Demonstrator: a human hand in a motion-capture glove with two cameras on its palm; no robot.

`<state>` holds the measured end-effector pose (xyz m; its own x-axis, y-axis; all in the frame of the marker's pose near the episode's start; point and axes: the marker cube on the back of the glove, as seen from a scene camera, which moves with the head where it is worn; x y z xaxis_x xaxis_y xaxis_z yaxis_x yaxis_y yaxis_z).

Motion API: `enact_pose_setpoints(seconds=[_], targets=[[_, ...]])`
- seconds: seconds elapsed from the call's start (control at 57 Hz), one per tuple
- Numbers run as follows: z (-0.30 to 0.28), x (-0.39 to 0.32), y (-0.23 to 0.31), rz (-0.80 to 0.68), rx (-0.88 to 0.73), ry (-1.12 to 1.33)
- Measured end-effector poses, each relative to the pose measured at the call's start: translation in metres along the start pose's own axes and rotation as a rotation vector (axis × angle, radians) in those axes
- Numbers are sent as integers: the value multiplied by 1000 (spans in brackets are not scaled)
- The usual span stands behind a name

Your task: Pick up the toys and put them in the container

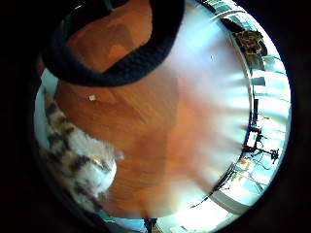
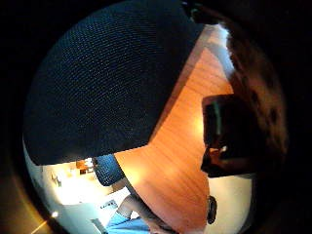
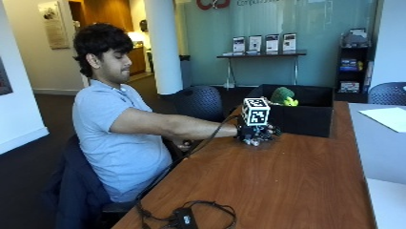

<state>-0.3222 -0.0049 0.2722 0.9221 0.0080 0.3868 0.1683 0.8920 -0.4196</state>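
In the outside view my gloved right hand (image 3: 256, 132) hangs just above the wooden table (image 3: 298, 181), at the front left corner of the black container (image 3: 304, 119). It holds a striped plush toy (image 3: 258, 140), brown and white, which shows beneath the fingers. The little finger side palm view has the same striped toy (image 1: 80, 158) close against the palm, with the table (image 1: 160, 121) below. In the thumb side palm view the container's dark wall (image 2: 102, 83) looms large and the toy's fur (image 2: 261, 83) sits at the edge. A green plush toy (image 3: 283, 95) lies inside the container.
A black cable and a small black box (image 3: 184, 218) lie near the table's front edge. White paper (image 3: 387, 118) rests on the far right side. A dark office chair (image 3: 200, 102) stands behind the table's left edge. A tiny white scrap (image 1: 92, 97) lies on the wood.
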Motion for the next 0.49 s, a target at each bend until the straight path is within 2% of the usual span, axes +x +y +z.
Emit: enact_pose_setpoints(seconds=[0.298, 0.492], targets=[[-17, 0, -4, -91, 137, 66], [-82, -1, -17, -56, 210, 13]])
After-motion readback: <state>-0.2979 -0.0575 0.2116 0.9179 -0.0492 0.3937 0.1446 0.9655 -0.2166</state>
